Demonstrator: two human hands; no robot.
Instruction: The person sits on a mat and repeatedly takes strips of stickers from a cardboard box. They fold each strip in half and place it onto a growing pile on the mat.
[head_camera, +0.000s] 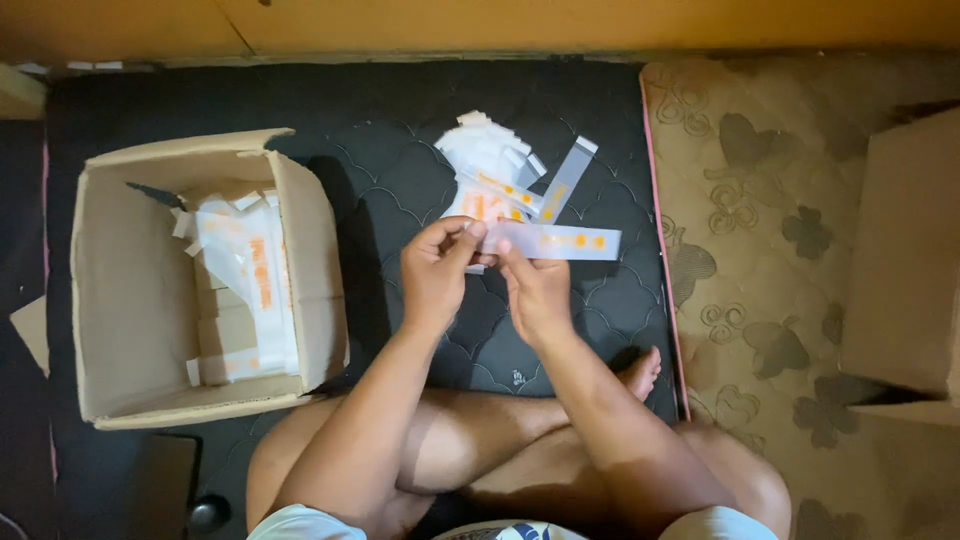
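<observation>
I sit cross-legged on a black quilted mat (400, 130). My left hand (436, 272) and my right hand (533, 292) together hold one long, narrow, clear plastic pouch with orange print (565, 241), stretched sideways above the mat. The left hand pinches its left end and the right hand grips it just beside that. Right behind the hands lies a loose pile of similar white and orange pouches (492, 172) on the mat.
An open cardboard box (125, 300) at my left holds stacked pouches (250, 280). A brown patterned mat (760, 250) lies to the right, with another cardboard box (905, 270) on it. A wooden wall base runs along the far edge.
</observation>
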